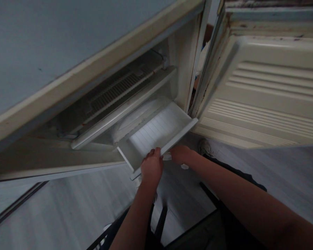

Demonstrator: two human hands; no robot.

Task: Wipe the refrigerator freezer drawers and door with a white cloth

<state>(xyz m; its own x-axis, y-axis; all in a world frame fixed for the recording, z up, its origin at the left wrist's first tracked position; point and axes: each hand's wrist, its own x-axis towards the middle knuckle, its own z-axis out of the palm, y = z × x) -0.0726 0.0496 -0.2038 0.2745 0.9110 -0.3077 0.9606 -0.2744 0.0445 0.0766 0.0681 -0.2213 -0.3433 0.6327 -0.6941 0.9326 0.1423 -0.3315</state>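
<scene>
Grey plank flooring (67, 198) lies below the open refrigerator (94, 64); its drawer (159, 128) is already out, work there seemingly unfinished. My left hand (153, 165) clasps its front edge; my right hand (179, 153) meets something white (167, 157) (its grip I can't tell).

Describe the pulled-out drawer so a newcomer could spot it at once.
Find the open cabinet with its ribbed cream door swung out on the right. Low inside, beneath the slatted shelf, is a shallow pale drawer, the left hand on its front edge. Unlike that shelf, it juts out beyond the cabinet opening.
</scene>
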